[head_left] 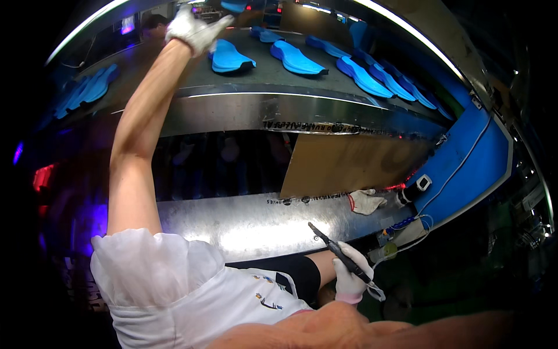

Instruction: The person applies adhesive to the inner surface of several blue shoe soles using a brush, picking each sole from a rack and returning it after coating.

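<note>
My left hand (195, 32), in a white glove, stretches far out over a dark belt-like surface (279, 81). Its fingers are apart, one of them pointing right, and I see nothing held in it. Close by lies a blue shoe sole (231, 58) with a dark end. Part of another blue sole (233, 5) shows at the top edge, just beyond the fingers. Low on the right, my right hand (350, 276), gloved too, is closed around a black pen-shaped tool (343, 256). The tool's narrow brownish tip points up and left, away from the soles.
Several blue soles (363, 78) lie along the right of the dark surface, others (87, 92) at the left. Below its metal edge are a brown board (349, 163) and a shiny metal shelf (250, 230). A loose white glove (366, 202) rests near a blue panel (471, 157) with a cable.
</note>
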Motion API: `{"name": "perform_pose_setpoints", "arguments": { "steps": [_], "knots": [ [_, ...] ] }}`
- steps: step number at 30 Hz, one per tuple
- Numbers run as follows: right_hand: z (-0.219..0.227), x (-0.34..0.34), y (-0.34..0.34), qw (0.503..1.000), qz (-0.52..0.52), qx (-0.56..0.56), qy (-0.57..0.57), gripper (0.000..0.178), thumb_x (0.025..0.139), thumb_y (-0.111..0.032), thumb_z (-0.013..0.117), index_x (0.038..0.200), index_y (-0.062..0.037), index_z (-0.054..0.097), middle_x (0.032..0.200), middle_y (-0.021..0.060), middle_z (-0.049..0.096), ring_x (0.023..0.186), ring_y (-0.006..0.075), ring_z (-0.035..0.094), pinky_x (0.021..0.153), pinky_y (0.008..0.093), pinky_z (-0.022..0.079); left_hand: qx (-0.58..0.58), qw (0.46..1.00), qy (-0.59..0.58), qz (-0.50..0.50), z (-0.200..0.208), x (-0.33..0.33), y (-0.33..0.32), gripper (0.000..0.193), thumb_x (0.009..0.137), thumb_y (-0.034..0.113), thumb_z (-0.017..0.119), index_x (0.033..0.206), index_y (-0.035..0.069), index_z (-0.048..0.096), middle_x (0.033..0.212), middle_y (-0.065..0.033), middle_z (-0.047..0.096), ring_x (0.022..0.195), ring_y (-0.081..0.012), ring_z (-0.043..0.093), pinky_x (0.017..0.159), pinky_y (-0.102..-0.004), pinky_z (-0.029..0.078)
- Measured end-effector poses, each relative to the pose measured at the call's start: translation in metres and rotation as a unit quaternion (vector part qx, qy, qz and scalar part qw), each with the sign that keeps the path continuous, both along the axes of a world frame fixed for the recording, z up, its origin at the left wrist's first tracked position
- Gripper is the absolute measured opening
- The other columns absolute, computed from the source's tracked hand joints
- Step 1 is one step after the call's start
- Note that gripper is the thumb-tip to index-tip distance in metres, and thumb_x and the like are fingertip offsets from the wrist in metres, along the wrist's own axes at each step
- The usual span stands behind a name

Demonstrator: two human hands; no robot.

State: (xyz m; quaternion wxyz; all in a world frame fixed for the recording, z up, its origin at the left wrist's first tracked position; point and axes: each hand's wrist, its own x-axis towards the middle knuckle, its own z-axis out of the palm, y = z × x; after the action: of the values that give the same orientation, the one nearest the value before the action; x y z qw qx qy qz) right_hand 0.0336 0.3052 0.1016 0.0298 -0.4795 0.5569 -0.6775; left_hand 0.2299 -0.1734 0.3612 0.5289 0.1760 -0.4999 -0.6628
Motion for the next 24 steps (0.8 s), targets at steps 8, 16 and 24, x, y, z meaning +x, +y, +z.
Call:
{"name": "perform_pose_setpoints", "arguments": {
  "steps": [8, 16, 24],
  "knots": [
    [-0.006, -0.003, 0.002, 0.997, -0.003, 0.07, -0.02, 0.031, 0.071, 0.012, 0.068, 0.102, 0.0067, 0.067, 0.104, 0.0185, 0.071, 0.095, 0.0216, 0.068, 0.088, 0.0317, 0.053, -0.107, 0.317, -0.755, 0.564, -0.03, 0.176, 0.026, 0.055, 0.089, 0.055, 0.052, 0.133, 0.023, 0.056, 0.158, -0.0104, 0.026, 0.143, -0.042, 0.025, 0.104, -0.0665, 0.031],
    [-0.021, -0.004, -0.002, 0.998, -0.028, 0.061, -0.008, 0.026, 0.073, 0.009, 0.073, 0.099, 0.0066, 0.069, 0.095, 0.0173, 0.072, 0.084, 0.0211, 0.071, 0.077, 0.0283, 0.057, -0.172, 0.43, -0.695, 0.55, -0.074, 0.239, 0.02, 0.036, 0.091, 0.039, 0.056, 0.112, 0.011, 0.066, 0.114, -0.018, 0.067, 0.114, -0.037, 0.061, 0.091, -0.0459, 0.05],
    [-0.032, -0.004, 0.004, 0.992, -0.083, 0.05, -0.078, 0.025, 0.076, 0.006, 0.07, 0.101, 0.0058, 0.066, 0.093, 0.012, 0.07, 0.08, 0.018, 0.069, 0.072, 0.0267, 0.055, -0.147, 0.501, -0.661, 0.539, -0.089, 0.284, -0.046, 0.038, 0.091, 0.04, 0.059, 0.11, 0.009, 0.067, 0.113, -0.0166, 0.067, 0.104, -0.033, 0.065, 0.089, -0.0444, 0.05]
  ]
}}
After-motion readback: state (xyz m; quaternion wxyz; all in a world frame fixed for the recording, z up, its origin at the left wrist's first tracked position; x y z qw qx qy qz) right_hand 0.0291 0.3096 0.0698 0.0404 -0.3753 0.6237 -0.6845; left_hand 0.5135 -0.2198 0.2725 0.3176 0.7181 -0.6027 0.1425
